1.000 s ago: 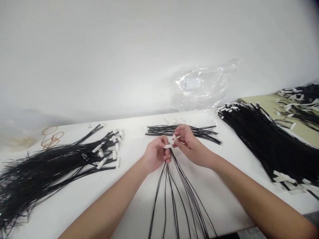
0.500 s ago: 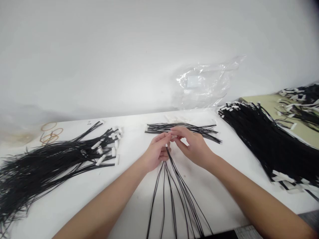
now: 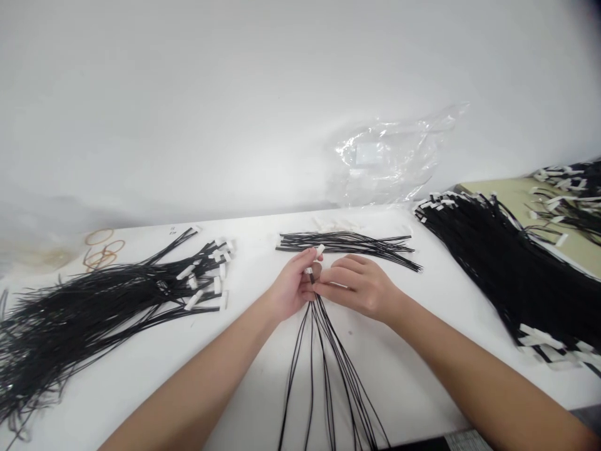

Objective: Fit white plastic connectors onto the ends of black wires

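Observation:
My left hand (image 3: 292, 285) is closed around the top of a bunch of thin black wires (image 3: 350, 369). A small white connector (image 3: 320, 250) sticks up between its thumb and fingers, and a second white end piece (image 3: 308, 270) shows against the palm. From this hand the wires fan out downward toward the table's front edge. My right hand (image 3: 359, 285) meets the wires just below that end piece, its fingertips closed on them. Just behind the hands lies a short bundle of black wires (image 3: 347, 240) on the white table.
On the left lies a heap of black cables (image 3: 107, 313) with white connectors, and rubber bands (image 3: 101, 254) behind it. A thick cable pile (image 3: 507, 269) fills the right side, beside more cables on a yellowish surface (image 3: 498, 188). A clear plastic bag (image 3: 389, 160) rests against the wall.
My right hand has moved down from the white connector at the left fingertips to the wires below. The connector now stands tilted up in my left hand. The view has shifted slightly.

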`<control>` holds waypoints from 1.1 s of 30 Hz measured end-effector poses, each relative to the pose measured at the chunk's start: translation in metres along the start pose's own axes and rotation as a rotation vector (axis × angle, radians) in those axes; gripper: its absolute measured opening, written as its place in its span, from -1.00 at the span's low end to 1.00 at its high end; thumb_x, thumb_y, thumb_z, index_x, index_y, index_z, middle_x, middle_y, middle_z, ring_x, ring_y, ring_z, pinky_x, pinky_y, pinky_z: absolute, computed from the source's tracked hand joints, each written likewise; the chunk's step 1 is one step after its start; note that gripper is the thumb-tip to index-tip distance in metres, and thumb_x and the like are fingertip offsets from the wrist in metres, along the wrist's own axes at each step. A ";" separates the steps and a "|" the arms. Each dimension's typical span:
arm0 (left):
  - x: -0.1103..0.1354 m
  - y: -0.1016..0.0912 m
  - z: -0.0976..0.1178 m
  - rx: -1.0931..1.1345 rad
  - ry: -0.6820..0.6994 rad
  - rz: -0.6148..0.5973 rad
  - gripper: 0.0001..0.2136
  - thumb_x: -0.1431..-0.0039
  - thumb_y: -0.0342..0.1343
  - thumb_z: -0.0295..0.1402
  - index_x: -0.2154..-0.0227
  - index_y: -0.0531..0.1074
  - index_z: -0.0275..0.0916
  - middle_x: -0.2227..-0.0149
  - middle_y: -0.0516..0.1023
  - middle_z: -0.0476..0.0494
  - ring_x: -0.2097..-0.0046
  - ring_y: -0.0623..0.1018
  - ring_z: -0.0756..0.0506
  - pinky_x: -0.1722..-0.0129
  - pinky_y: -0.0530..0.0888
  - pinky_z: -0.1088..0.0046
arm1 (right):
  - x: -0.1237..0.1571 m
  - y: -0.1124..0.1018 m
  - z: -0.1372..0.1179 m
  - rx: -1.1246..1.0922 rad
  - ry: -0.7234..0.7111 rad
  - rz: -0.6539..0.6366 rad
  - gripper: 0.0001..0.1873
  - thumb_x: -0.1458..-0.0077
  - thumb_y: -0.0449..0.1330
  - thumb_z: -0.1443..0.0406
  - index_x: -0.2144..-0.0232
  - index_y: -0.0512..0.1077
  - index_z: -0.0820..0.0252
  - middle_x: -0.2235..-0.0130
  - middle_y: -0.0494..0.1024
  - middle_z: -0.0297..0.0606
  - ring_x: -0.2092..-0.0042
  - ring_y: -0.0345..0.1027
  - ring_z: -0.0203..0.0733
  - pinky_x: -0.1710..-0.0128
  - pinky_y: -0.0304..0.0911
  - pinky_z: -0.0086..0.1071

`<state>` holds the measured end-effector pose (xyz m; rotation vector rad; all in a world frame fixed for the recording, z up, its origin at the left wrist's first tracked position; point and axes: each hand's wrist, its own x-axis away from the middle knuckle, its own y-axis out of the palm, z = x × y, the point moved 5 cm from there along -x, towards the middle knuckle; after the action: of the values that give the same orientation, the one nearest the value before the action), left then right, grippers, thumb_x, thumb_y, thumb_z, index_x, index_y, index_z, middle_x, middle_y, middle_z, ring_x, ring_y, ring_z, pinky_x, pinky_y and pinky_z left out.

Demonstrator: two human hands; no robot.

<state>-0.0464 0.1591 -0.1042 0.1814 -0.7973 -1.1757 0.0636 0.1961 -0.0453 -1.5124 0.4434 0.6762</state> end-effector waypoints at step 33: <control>0.003 0.007 0.001 -0.095 0.015 0.002 -0.71 0.01 0.15 -0.10 0.42 0.28 -0.22 0.60 0.04 0.14 0.67 -0.07 0.20 0.72 -0.11 0.69 | 0.044 -0.040 0.097 -0.697 1.253 0.835 -0.63 -0.12 -0.08 -0.01 0.13 0.30 -0.02 0.64 0.08 -0.52 0.71 -0.17 -0.45 0.74 -0.09 -0.52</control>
<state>-0.0412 0.1599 -0.0984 0.1107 -0.7271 -1.2061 0.1090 0.3001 -0.0403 -2.3223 2.0275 0.4141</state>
